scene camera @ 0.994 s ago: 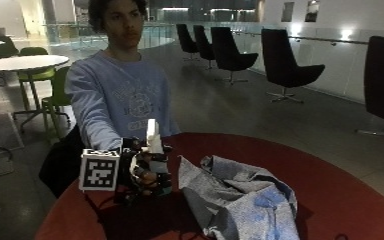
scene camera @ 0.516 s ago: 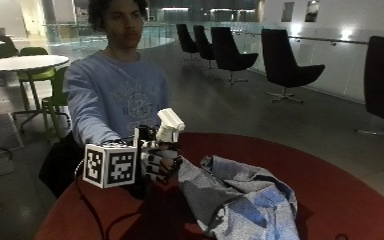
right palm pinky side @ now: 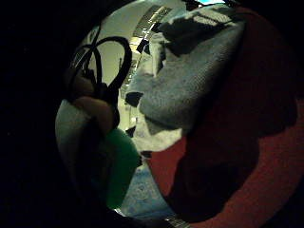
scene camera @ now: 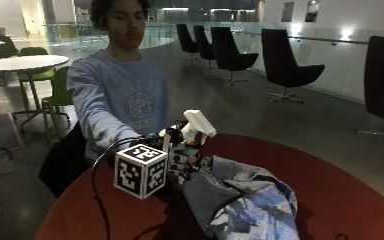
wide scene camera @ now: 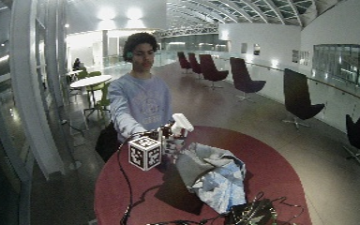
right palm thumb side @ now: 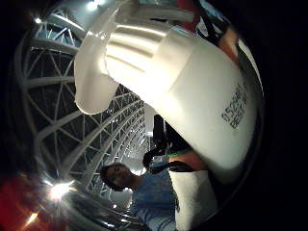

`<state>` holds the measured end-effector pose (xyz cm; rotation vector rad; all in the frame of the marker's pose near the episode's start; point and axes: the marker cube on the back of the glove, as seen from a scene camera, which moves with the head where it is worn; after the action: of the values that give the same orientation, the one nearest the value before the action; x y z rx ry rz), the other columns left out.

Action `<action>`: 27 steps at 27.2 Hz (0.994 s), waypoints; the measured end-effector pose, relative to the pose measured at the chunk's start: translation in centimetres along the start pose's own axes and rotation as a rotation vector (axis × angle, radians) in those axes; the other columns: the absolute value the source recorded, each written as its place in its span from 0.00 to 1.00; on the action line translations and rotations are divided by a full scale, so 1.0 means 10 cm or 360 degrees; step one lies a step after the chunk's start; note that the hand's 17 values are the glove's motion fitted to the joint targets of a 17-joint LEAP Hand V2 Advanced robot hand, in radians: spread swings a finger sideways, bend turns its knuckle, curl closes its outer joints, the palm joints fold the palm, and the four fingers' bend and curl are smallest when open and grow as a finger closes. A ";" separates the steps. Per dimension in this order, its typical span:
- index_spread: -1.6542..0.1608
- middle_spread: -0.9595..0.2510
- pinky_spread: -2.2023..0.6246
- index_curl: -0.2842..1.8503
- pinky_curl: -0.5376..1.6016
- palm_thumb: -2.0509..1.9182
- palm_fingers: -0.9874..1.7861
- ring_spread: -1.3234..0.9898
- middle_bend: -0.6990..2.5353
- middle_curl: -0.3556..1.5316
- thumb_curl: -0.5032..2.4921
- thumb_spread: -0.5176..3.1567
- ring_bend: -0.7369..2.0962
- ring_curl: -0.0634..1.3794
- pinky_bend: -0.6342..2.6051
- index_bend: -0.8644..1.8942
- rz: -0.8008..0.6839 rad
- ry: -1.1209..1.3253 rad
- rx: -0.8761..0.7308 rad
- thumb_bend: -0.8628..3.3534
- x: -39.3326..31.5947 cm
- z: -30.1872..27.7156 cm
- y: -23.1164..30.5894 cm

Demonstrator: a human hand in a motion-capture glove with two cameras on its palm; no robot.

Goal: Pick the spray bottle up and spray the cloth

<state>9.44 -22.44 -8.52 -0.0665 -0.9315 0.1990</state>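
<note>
— Counted on the round red table (scene camera: 352, 200)?
— One crumpled grey-blue cloth (scene camera: 245, 202); one white-headed plastic spray bottle (scene camera: 197, 125) lifted just beside it.
— Hand?
— Black-gloved right hand (scene camera: 182, 157) curled round bottle, nozzle tilted over cloth.

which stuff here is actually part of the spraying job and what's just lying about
Part of the job:
- white-headed plastic spray bottle, held in the black-gloved right hand
- crumpled blue-grey cloth on the round red table

Lying about:
- tangle of dark cables at the table's near edge

Light blue sweatshirt (scene camera: 122, 100), printed chest graphic; black glove on right hand (scene camera: 179, 162).
</note>
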 end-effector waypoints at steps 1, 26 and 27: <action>0.75 0.74 0.79 0.26 0.42 0.68 0.77 0.54 0.32 0.42 0.31 0.42 0.47 0.33 0.31 0.35 0.0017 -0.0017 -0.0009 0.20 0.00 0.03 -0.02; 0.77 0.77 0.80 0.26 0.43 0.67 0.76 0.55 0.32 0.43 0.31 0.44 0.47 0.33 0.31 0.35 0.0405 -0.0057 -0.0087 0.20 0.06 0.05 -0.07; 0.77 0.77 0.80 0.26 0.43 0.67 0.76 0.55 0.32 0.43 0.31 0.44 0.47 0.33 0.31 0.35 0.0409 -0.0059 -0.0092 0.20 0.05 0.05 -0.07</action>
<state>9.46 -23.07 -7.72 -0.2373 -0.9643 0.4123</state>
